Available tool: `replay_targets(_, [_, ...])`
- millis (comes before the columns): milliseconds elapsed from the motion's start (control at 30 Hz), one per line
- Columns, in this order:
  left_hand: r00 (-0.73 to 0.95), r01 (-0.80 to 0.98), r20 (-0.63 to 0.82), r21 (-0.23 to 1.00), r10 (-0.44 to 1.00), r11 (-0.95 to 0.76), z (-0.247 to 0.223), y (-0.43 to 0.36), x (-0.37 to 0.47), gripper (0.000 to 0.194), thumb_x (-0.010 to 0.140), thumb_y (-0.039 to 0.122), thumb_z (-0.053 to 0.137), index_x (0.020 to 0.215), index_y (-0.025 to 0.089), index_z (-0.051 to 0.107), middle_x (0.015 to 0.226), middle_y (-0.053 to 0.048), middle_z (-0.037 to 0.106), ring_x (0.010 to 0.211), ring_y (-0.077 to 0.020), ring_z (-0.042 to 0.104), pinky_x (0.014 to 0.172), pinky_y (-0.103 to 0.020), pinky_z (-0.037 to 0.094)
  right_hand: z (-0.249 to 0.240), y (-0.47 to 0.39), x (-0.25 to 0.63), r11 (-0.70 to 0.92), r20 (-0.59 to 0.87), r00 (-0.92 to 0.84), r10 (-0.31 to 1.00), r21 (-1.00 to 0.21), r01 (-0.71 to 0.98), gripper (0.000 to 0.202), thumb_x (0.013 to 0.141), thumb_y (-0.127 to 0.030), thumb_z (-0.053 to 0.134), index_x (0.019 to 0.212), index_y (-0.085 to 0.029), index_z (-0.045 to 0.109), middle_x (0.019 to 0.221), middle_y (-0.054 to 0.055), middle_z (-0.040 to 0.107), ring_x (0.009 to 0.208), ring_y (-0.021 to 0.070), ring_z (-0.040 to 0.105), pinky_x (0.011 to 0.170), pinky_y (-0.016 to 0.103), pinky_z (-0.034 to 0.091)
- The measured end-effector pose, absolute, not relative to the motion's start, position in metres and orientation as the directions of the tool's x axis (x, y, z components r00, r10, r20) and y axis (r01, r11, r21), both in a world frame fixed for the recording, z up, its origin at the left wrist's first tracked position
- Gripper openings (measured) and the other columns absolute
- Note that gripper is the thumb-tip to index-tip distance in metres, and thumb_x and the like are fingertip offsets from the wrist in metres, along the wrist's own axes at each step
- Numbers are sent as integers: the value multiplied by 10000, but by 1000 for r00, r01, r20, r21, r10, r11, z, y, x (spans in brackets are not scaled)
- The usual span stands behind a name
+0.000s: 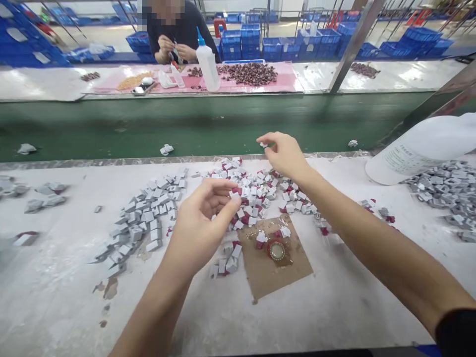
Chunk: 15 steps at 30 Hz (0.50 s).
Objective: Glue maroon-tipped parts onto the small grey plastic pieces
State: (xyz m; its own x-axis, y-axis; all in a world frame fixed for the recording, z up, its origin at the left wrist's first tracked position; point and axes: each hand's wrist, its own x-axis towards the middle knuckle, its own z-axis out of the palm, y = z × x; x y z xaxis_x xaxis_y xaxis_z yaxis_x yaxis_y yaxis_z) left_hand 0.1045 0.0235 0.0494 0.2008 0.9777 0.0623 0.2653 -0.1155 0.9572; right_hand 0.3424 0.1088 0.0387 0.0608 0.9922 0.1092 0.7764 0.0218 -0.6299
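My left hand (204, 220) is above the work table, its thumb and forefinger closed on a small grey-and-maroon plastic part (235, 192). Beneath it lies a loose pile of similar parts (256, 191), some grey, some joined to maroon pieces. My right hand (284, 153) reaches to the green belt, thumb and forefinger apart around a small whitish part (264, 145) that seems to rest there. Between my forearms, a brown cardboard square (266, 282) carries a round cap (276, 250) with wet, shiny liquid, plus a few parts at its upper edge.
A heap of grey parts (148, 213) spreads at left. A large white bottle (416, 148) leans at right beside more grey pieces (449, 193). Several parts sit along the green belt (119, 119). Across it, a person (178, 29) works behind an upright squeeze bottle (208, 67) and dark pieces (253, 74).
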Motion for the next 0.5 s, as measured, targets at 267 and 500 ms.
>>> replay_targets(267, [363, 264, -74, 964, 929, -27, 46, 28, 134, 141, 1010, 340, 774, 1132, 270, 765, 1019, -38, 779, 890, -199, 755, 735, -326, 623, 0, 208, 358, 7, 90, 42, 995, -485, 875, 385, 1113, -426, 801, 1425, -205, 751, 1472, 118, 759, 1279, 297, 768, 1091, 545, 664])
replay_targets(500, [396, 285, -95, 958, 913, -24, 39, 31, 139, 156, 1006, 377, 778, 1130, 282, 768, 1095, -51, 782, 954, -220, 758, 770, -353, 630, 21, 170, 468, -279, 230, 386, 893, -389, 878, 231, 1094, -180, 627, 1209, -157, 826, 1454, 227, 711, 1296, 384, 721, 1172, 546, 556])
